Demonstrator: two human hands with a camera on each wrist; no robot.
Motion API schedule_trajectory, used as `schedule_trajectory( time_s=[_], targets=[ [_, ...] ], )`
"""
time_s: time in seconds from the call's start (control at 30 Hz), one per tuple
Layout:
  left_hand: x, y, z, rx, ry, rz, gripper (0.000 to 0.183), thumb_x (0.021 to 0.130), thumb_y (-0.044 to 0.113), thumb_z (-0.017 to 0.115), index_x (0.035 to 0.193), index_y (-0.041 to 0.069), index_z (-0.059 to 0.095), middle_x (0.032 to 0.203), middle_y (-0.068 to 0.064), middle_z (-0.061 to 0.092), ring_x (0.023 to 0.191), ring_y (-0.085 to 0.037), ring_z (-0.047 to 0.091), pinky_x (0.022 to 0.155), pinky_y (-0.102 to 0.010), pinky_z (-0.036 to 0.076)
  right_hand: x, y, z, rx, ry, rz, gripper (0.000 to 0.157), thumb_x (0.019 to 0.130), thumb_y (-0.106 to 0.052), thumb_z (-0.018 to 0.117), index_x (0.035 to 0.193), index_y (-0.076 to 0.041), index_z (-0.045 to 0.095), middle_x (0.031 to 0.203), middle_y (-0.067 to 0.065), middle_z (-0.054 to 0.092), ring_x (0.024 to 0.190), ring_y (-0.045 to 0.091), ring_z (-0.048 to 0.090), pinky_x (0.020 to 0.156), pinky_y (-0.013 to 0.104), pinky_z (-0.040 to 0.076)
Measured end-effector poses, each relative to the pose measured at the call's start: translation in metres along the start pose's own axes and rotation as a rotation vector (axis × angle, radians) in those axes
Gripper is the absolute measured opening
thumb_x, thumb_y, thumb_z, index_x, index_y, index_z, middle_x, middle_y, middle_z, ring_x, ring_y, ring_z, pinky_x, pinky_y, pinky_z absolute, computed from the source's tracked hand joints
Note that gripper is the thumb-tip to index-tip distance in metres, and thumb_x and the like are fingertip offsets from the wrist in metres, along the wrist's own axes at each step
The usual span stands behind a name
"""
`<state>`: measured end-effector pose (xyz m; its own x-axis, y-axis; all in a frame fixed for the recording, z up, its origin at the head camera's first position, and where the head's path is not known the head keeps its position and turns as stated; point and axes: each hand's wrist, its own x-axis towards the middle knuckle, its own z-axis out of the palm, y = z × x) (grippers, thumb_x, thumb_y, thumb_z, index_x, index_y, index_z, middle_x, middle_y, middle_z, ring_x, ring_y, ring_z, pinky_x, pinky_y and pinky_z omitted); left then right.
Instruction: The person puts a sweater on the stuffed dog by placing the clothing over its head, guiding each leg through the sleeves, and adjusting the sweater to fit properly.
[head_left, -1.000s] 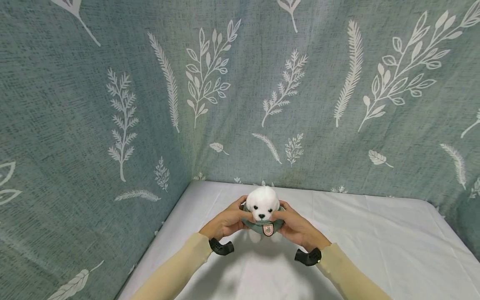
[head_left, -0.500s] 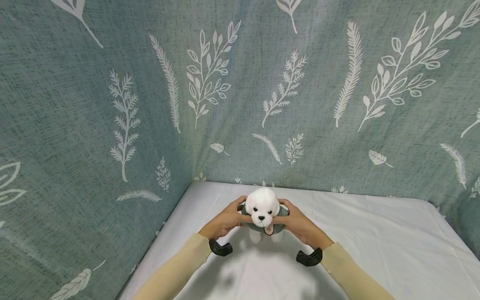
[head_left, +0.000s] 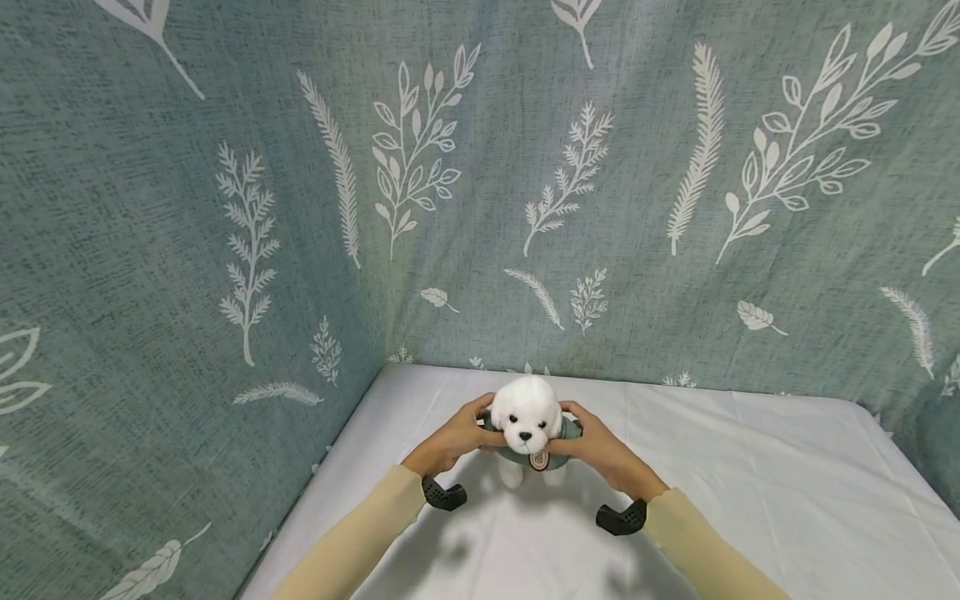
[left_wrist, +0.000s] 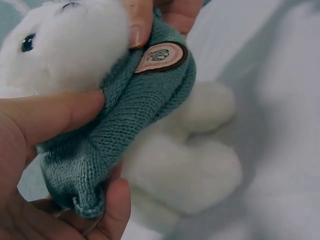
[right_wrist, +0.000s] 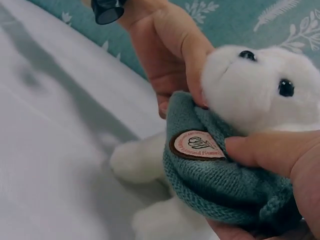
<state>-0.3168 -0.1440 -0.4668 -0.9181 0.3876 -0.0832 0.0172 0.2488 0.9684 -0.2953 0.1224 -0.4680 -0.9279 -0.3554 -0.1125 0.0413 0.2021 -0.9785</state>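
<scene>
A white plush dog with black eyes and nose faces me near the back of the table. Round its upper body sits a teal knit sweater, bunched below the chin, with an oval pink patch edged in brown. My left hand holds the sweater at one side, thumb on the knit under the chin and fingers beneath. On the other side my right hand grips it, its thumb beside the patch. White legs show bare below the hem. The dog's back is hidden.
A white cloth covers the table and shows soft creases and shadows. Teal fabric printed with white leaves hangs behind and at the left side. Each wrist wears a black band.
The dog's head has tipped slightly downward, so the chin now covers more of the patch. My right hand has shifted a little to the right. The left hand has barely moved.
</scene>
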Motion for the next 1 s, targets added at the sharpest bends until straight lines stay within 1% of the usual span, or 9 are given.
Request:
schedule_trajectory(
  time_s=[0.17,0.23,0.33,0.4,0.5,0.6,0.77,0.87,1.0],
  targets=[
    [0.003,-0.004,-0.003,0.030,-0.011,0.018,0.069,0.087,0.010,0.083,0.148,0.021,0.053,0.130,-0.013,0.055,0.108,-0.028,0.058,0.079,-0.047,0.057,0.002,0.002,0.001,-0.088,0.046,0.003,0.075,0.083,-0.029,0.089,0.147,-0.020,0.051,0.157,0.016,0.038,0.143,0.043,0.035,0.100,0.057,0.046],
    [0.003,-0.006,-0.004,0.035,-0.021,0.025,0.075,0.085,0.010,0.085,0.150,0.024,0.051,0.130,-0.012,0.056,0.111,-0.028,0.058,0.081,-0.048,0.056,0.002,0.003,0.001,-0.099,0.057,0.005,0.078,0.082,-0.030,0.090,0.148,-0.021,0.049,0.157,0.016,0.038,0.143,0.043,0.035,0.100,0.058,0.045],
    [0.004,-0.009,-0.007,0.045,-0.024,0.023,0.084,0.080,0.009,0.089,0.151,0.028,0.048,0.131,-0.011,0.057,0.117,-0.029,0.056,0.090,-0.048,0.053,0.001,0.005,0.001,-0.094,0.047,-0.005,0.083,0.080,-0.029,0.091,0.151,-0.023,0.047,0.156,0.014,0.039,0.141,0.041,0.038,0.102,0.059,0.044],
    [0.004,-0.011,-0.009,0.049,-0.023,0.022,0.089,0.077,0.007,0.091,0.151,0.029,0.047,0.133,-0.010,0.057,0.121,-0.030,0.055,0.096,-0.050,0.050,0.001,0.005,0.002,-0.100,0.030,-0.026,0.084,0.081,-0.027,0.091,0.152,-0.021,0.046,0.155,0.015,0.041,0.139,0.040,0.042,0.102,0.059,0.044],
    [0.004,-0.012,-0.011,0.065,-0.028,0.033,0.085,0.077,0.005,0.090,0.149,0.029,0.051,0.136,-0.009,0.057,0.127,-0.031,0.052,0.102,-0.050,0.047,0.000,0.005,0.002,-0.108,0.024,-0.044,0.083,0.080,-0.026,0.091,0.151,-0.020,0.047,0.152,0.014,0.046,0.136,0.038,0.047,0.102,0.058,0.045],
    [0.004,-0.014,-0.012,0.091,-0.030,0.043,0.080,0.080,0.004,0.087,0.148,0.028,0.054,0.138,-0.008,0.057,0.125,-0.030,0.052,0.096,-0.046,0.050,0.001,0.006,0.003,-0.121,0.038,-0.047,0.081,0.081,-0.028,0.091,0.150,-0.021,0.049,0.150,0.013,0.049,0.133,0.036,0.050,0.101,0.058,0.046],
    [0.003,-0.012,-0.011,0.103,-0.032,0.034,0.076,0.083,0.000,0.080,0.150,0.024,0.054,0.132,-0.010,0.058,0.099,-0.026,0.058,0.074,-0.042,0.052,0.003,0.007,0.004,-0.148,0.057,-0.061,0.077,0.082,-0.032,0.089,0.149,-0.025,0.051,0.142,0.010,0.055,0.125,0.031,0.056,0.098,0.055,0.049],
    [0.003,-0.013,-0.011,0.093,-0.054,0.024,0.071,0.083,0.001,0.081,0.147,0.020,0.055,0.129,-0.011,0.059,0.091,-0.025,0.058,0.072,-0.042,0.052,0.003,0.008,0.005,-0.175,0.063,-0.080,0.076,0.083,-0.033,0.089,0.149,-0.025,0.051,0.141,0.009,0.057,0.126,0.032,0.057,0.098,0.055,0.049],
    [0.002,-0.014,-0.011,0.081,-0.100,0.022,0.074,0.083,0.013,0.088,0.148,0.021,0.054,0.137,-0.005,0.059,0.110,-0.024,0.057,0.083,-0.043,0.052,0.003,0.009,0.007,-0.213,0.069,-0.100,0.079,0.083,-0.035,0.088,0.151,-0.025,0.050,0.148,0.009,0.053,0.134,0.036,0.052,0.101,0.058,0.047]
  ],
)
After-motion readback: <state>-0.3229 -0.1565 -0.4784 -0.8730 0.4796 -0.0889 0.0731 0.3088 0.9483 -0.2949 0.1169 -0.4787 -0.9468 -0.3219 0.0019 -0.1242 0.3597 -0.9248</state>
